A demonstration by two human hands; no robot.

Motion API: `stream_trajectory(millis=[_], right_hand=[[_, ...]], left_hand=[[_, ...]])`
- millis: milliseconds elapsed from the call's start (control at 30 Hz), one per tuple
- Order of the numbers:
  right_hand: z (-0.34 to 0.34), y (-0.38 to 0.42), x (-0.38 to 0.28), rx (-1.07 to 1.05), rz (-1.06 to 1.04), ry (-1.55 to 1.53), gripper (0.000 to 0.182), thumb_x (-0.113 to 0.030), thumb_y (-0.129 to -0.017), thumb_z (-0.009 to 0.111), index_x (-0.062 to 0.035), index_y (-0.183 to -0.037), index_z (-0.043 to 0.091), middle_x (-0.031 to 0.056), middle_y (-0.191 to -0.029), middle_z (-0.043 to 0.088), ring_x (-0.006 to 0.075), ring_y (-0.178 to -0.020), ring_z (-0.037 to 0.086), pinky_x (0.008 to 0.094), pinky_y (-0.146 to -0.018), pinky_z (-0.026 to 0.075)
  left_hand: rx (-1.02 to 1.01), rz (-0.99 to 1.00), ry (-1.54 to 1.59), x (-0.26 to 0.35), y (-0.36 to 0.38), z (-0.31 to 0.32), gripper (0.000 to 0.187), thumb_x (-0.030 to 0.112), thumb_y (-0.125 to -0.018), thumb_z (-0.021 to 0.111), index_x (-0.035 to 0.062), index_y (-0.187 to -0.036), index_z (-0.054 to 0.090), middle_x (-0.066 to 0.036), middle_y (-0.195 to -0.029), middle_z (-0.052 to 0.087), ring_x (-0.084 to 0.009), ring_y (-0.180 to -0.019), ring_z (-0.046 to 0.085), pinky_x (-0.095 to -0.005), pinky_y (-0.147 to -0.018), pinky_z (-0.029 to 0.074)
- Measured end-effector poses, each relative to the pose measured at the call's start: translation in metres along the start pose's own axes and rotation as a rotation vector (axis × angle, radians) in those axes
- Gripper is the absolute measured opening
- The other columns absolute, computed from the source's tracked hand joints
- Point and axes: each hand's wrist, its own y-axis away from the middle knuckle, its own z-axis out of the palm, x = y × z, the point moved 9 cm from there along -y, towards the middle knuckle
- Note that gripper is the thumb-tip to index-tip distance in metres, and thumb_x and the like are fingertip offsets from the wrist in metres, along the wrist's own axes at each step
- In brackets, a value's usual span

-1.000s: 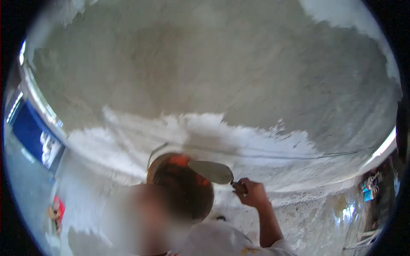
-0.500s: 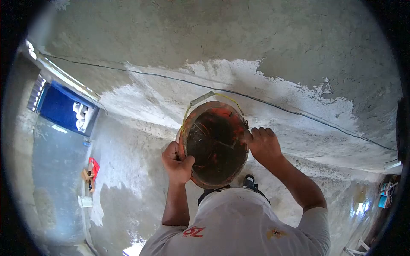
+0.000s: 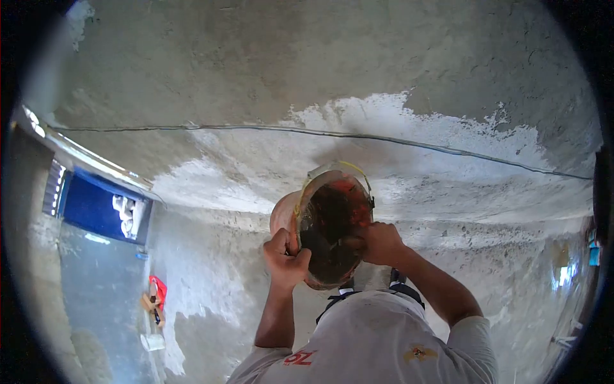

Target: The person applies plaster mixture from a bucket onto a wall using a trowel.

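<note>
An orange bucket (image 3: 279, 216), crusted inside with grey residue, is tilted in front of my body so that its mouth faces me. My left hand (image 3: 286, 261) is closed on the left side of the rim, with the thumb over the edge. At the right side of the rim my right hand (image 3: 385, 245) is closed, its fingertips blurred and partly hidden against the bucket's mouth. The wire handle with a yellow sleeve (image 3: 355, 168) stands up over the far rim.
A cable (image 3: 307, 132) runs along the patchy plastered wall (image 3: 448, 51) ahead. A white container (image 3: 152, 342) and a red bag (image 3: 158, 291) lie on the left, near a blue doorway (image 3: 96, 203). My shoe (image 3: 396, 276) shows beneath the bucket.
The bucket has turned so more of its outer left side shows, and it has shifted slightly right. My right hand has moved lower along the rim. The view has tilted.
</note>
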Motion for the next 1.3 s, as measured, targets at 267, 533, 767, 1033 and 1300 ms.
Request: stream_trajectory(millis=[267, 533, 767, 1033, 1300], right_hand=[[-0.004, 0.024, -0.01, 0.239, 0.216, -0.627, 0.04, -0.018, -0.076, 0.085, -0.0057, -0.112, 0.073, 0.0152, -0.091, 0.073, 0.0202, -0.083, 0.072, 0.0335, -0.077, 0.056], [-0.03, 0.075, -0.002, 0.541, 0.255, -0.651, 0.04, -0.012, -0.08, 0.085, -0.0001, -0.113, 0.066, 0.012, -0.1, 0.073, 0.017, -0.088, 0.067, 0.0326, -0.079, 0.055], [-0.076, 0.107, 0.039, 0.825, 0.217, -0.458, 0.035, -0.008, -0.084, 0.079, 0.001, -0.113, 0.063, 0.0136, -0.091, 0.067, 0.018, -0.081, 0.062, 0.032, -0.074, 0.051], [-0.106, 0.094, 0.111, 0.894, 0.044, -0.514, 0.021, -0.017, -0.095, 0.069, 0.0015, -0.1, 0.06, 0.0062, -0.078, 0.062, 0.0092, -0.069, 0.052, 0.027, -0.063, 0.046], [-0.075, 0.026, 0.16, 0.65, -0.177, -1.07, 0.029, -0.028, -0.1, 0.061, -0.0026, -0.086, 0.056, 0.0037, -0.063, 0.058, 0.0092, -0.05, 0.052, 0.0275, -0.047, 0.045]], left_hand=[[0.183, -0.276, 0.508, -0.068, -0.009, -0.076, 0.032, -0.009, -0.06, 0.06, 0.0116, -0.065, 0.037, 0.005, -0.064, 0.043, -0.0059, -0.059, 0.037, -0.0246, -0.052, 0.028], [0.125, -0.347, 0.515, -0.08, -0.02, -0.081, 0.031, -0.007, -0.056, 0.061, 0.0109, -0.065, 0.038, 0.005, -0.063, 0.04, -0.0061, -0.058, 0.035, -0.0251, -0.054, 0.029], [0.159, -0.264, 0.474, -0.057, -0.03, -0.068, 0.029, -0.006, -0.055, 0.058, 0.0109, -0.065, 0.036, 0.004, -0.064, 0.038, -0.0078, -0.059, 0.033, -0.0245, -0.056, 0.029], [0.224, -0.301, 0.491, -0.056, -0.018, -0.044, 0.031, -0.006, -0.054, 0.057, 0.0108, -0.065, 0.034, 0.004, -0.064, 0.037, -0.0085, -0.06, 0.032, -0.0255, -0.057, 0.029], [0.273, -0.373, 0.37, -0.044, 0.001, -0.03, 0.032, -0.007, -0.055, 0.057, 0.0103, -0.065, 0.033, 0.004, -0.065, 0.035, -0.0094, -0.061, 0.033, -0.0276, -0.057, 0.03]])
